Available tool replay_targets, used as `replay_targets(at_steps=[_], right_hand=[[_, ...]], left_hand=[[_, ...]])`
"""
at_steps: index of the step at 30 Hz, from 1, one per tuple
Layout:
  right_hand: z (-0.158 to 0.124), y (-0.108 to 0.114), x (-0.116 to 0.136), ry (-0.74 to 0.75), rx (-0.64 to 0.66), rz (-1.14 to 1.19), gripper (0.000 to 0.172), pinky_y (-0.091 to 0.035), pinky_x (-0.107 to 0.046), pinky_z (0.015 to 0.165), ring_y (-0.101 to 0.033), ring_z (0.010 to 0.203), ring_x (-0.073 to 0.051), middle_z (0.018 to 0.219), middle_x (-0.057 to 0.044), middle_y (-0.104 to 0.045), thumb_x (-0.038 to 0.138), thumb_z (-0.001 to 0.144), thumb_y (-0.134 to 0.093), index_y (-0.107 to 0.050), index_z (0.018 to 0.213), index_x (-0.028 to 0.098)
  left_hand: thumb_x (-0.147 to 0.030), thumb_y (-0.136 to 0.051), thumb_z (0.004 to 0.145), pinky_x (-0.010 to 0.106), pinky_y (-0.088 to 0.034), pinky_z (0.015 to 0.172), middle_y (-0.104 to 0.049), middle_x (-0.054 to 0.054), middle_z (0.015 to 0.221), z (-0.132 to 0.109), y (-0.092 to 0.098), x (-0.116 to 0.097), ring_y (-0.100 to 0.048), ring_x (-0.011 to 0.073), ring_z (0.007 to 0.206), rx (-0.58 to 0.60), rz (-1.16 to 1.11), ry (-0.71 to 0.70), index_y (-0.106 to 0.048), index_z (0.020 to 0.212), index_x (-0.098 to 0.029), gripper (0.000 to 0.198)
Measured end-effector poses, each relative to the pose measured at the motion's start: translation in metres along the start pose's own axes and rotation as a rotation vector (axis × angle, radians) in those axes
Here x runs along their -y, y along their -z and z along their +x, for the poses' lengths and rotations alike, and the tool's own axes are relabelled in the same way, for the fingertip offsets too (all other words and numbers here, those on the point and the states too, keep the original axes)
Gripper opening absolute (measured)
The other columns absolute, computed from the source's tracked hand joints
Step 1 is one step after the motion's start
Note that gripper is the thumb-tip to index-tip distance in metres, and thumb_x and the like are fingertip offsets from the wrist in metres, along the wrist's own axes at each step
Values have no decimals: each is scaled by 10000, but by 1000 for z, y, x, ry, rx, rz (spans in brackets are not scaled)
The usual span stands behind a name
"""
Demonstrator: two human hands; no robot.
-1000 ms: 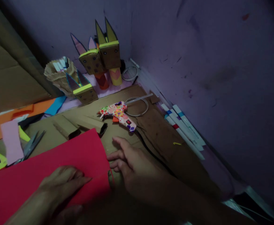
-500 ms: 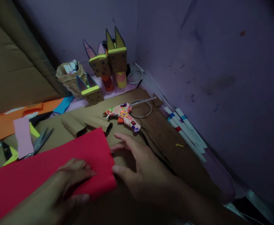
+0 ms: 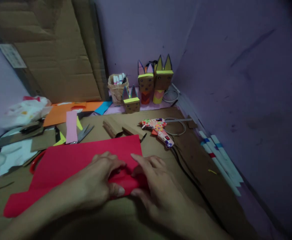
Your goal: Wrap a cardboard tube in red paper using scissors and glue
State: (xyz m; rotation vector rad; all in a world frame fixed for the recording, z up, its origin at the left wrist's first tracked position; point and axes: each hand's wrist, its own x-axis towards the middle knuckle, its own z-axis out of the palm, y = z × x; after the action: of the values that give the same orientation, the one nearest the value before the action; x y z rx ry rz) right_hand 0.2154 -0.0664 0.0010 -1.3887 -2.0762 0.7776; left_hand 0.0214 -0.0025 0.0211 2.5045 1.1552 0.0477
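Note:
A red paper sheet lies on a cardboard work surface in front of me. My left hand rests on the sheet's right end, fingers curled and thumb under its near edge. My right hand pinches the same right edge, index finger on top. Both hands meet at the sheet's right corner. Just beyond the sheet lie two folded cardboard pieces and a patterned glue gun with a black cord.
Scissors, a pink strip and orange paper lie at the left. Cardboard animal figures and a basket of markers stand by the back wall. White pens line the right wall. A cardboard sheet leans behind.
The view has swung left and pulled back. My right hand moved from the cardboard onto the red sheet's right edge, and both hands now grip that end together.

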Motion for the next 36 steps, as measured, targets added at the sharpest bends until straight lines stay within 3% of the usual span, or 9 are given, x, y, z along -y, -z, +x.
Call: replay_targets(at_steps=[3, 6, 9, 13, 17, 21, 28, 32, 36], right_hand=[[0, -1, 2, -3, -13, -35, 608, -384, -459, 923, -510, 1002, -268, 1069, -108, -646, 167, 802, -594, -355, 1361, 153], [2, -1, 3, 7, -23, -47, 582, -382, -471, 921, -524, 980, -267, 1030, -94, -670, 145, 800, -589, -371, 1339, 160], [3, -2, 3, -2, -24, -64, 562, -391, -474, 906, -530, 972, -273, 1001, -87, -688, 131, 794, -588, -392, 1320, 158], [5, -2, 2, -13, -17, -108, 540, -392, -490, 900, -546, 969, -283, 994, -93, -703, 116, 792, -571, -412, 1307, 151], [9, -3, -1, -17, -3, -134, 525, -391, -506, 908, -558, 971, -292, 986, -102, -709, 139, 808, -563, -419, 1313, 140], [15, -2, -4, -9, -30, -182, 448, -398, -502, 913, -568, 948, -284, 993, -125, -698, 159, 838, -538, -475, 1281, 127], [24, -4, -7, -19, -64, -141, 222, -412, -457, 916, -581, 929, -242, 945, -93, -695, 207, 867, -554, -638, 1072, 189], [20, -6, -16, -32, -251, -15, 224, -462, -420, 840, -597, 917, -233, 941, -102, -691, 182, 866, -519, -638, 1056, 183], [18, -5, -27, -195, -475, 248, 250, -497, -373, 824, -647, 934, -201, 991, -79, -702, 173, 874, -458, -616, 1065, 203]], left_hand=[[-372, -629, 736, 361, -486, 738, -661, 55, 972, -16, 11, 2, -597, 255, 905, -163, 1, 2, -645, 1033, -240, 325], [-326, -561, 804, 385, -431, 792, -658, 44, 976, -36, 13, 2, -563, 254, 954, -319, 58, -78, -651, 945, -261, 179], [-227, -546, 806, 425, -363, 822, -671, 31, 871, -49, -1, 3, -555, 248, 905, -354, 139, -103, -660, 867, -257, 132], [-169, -558, 799, 431, -333, 846, -696, 17, 864, -53, -21, 8, -563, 234, 881, -397, 171, -93, -659, 912, -242, 169], [-173, -586, 799, 405, -340, 823, -699, 6, 867, -50, -23, 10, -561, 216, 856, -404, 155, -133, -662, 942, -240, 175], [-159, -506, 820, 438, -347, 816, -682, 48, 830, -44, -20, 7, -533, 235, 844, -422, 91, -52, -676, 922, -199, 202], [-187, -414, 857, 425, -378, 726, -636, 66, 812, -33, -11, 8, -515, 232, 790, -264, 121, -17, -682, 915, -199, 274], [-216, -416, 860, 410, -414, 698, -634, 83, 867, -31, -9, 17, -532, 243, 816, -263, 170, -70, -678, 932, -206, 273], [-249, -456, 854, 381, -448, 658, -627, 76, 883, -31, -9, 30, -553, 256, 838, -238, 230, -140, -663, 974, -233, 240]])
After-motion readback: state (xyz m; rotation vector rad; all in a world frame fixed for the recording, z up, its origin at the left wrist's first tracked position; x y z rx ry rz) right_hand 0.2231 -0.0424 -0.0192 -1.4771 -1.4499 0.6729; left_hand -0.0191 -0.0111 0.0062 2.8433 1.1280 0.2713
